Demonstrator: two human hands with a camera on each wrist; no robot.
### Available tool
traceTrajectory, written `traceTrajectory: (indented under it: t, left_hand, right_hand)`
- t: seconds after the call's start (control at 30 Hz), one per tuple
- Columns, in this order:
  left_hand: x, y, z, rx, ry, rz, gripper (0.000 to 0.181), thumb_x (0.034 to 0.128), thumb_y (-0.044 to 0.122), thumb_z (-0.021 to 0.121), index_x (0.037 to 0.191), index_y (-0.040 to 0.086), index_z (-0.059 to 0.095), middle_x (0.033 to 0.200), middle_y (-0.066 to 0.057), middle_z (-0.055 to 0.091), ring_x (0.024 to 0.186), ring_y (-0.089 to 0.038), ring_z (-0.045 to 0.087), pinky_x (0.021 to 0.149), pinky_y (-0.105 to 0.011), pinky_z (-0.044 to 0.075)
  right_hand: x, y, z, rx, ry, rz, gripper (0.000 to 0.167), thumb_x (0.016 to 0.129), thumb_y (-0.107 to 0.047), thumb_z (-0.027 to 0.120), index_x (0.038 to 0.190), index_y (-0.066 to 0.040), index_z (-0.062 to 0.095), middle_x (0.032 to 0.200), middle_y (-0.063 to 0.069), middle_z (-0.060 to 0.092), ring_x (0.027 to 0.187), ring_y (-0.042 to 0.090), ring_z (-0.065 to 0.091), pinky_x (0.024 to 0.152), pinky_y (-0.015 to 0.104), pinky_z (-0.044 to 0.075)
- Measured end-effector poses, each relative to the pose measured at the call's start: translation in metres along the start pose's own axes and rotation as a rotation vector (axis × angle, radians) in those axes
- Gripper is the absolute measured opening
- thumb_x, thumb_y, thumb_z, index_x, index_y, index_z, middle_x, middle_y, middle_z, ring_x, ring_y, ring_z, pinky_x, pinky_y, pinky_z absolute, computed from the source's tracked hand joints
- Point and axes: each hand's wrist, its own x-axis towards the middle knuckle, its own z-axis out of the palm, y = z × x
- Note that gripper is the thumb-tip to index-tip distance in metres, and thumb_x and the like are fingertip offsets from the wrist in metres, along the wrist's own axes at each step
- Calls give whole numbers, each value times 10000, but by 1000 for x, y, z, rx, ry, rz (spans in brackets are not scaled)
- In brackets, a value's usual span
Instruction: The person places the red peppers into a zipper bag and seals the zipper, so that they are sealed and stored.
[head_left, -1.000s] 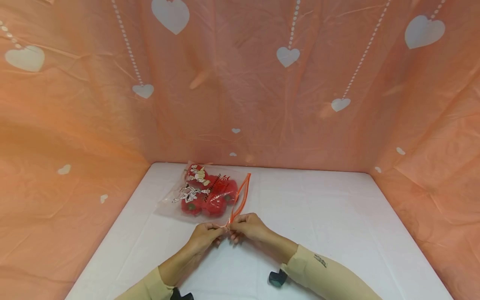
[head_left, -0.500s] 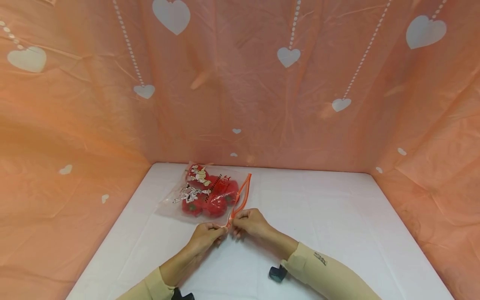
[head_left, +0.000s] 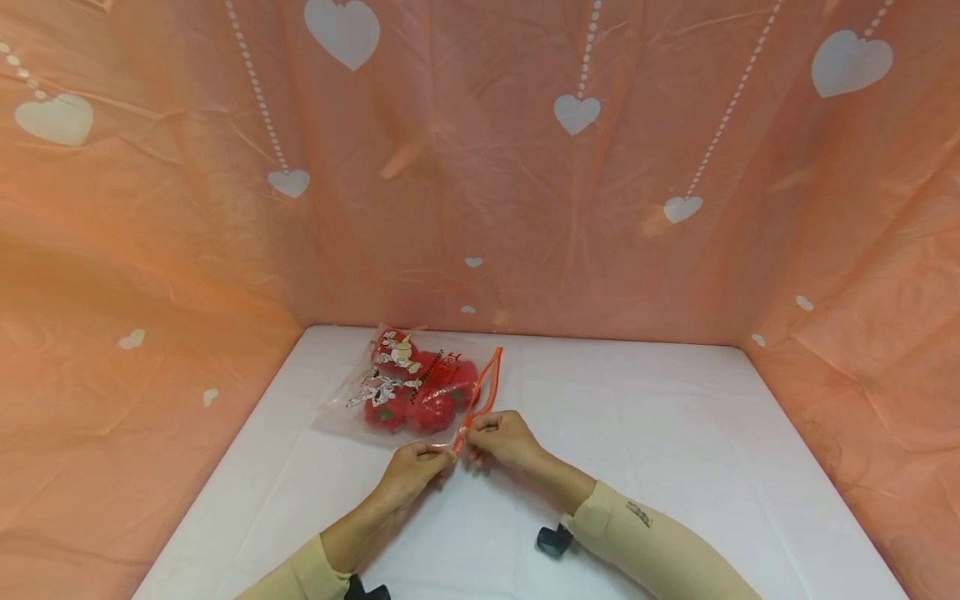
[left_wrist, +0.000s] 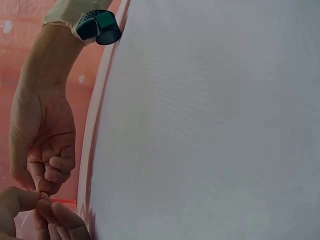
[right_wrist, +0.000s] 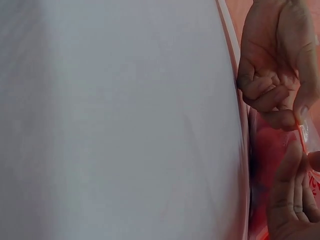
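A clear zip bag (head_left: 341, 408) printed with cartoon figures lies on the table, with several red bell peppers (head_left: 431, 412) inside. Its orange zip strip (head_left: 491, 387) runs along the right side; the two edges stand apart at the far part and come together near the hands. My left hand (head_left: 411, 477) pinches the near end of the strip between thumb and finger. Just beyond it, my right hand (head_left: 510, 440) pinches the strip too. In the right wrist view a short piece of orange strip (right_wrist: 302, 138) shows between both hands' fingertips.
A white cloth covers the table (head_left: 637, 442). Orange sheets (head_left: 525, 183) with white hearts hang behind it and at both sides. Dark wrist cameras sit at both cuffs, the right one (head_left: 553, 541) close above the cloth.
My right hand has slid a little away along the orange strip, pressing more of it together. My left hand stays at the near end, and the bag has hardly moved.
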Motion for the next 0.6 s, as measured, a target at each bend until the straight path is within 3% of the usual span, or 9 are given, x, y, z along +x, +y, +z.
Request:
traceTrajectory:
  t: [0.27, 0.6]
  left_hand:
    - [1, -2, -2, -69, -70, 17, 311, 1011, 20, 691, 1227, -199, 645, 857, -84, 753, 705, -89, 655, 650, -220, 559]
    - [0, 0, -5, -70, -112, 17, 339, 1028, 50, 699, 1246, -202, 643, 851, -80, 772, 689, -87, 682, 661, -226, 576]
  right_hand:
    - [-1, -1, 0, 19, -5, -7, 228, 1012, -102, 707, 958, 117, 739, 717, 105, 732, 581, 128, 670, 564, 254, 551]
    - [-3, -6, -1, -11, -27, 15, 216, 1025, -104, 722, 960, 101, 745, 736, 165, 749, 574, 110, 681, 570, 249, 567]
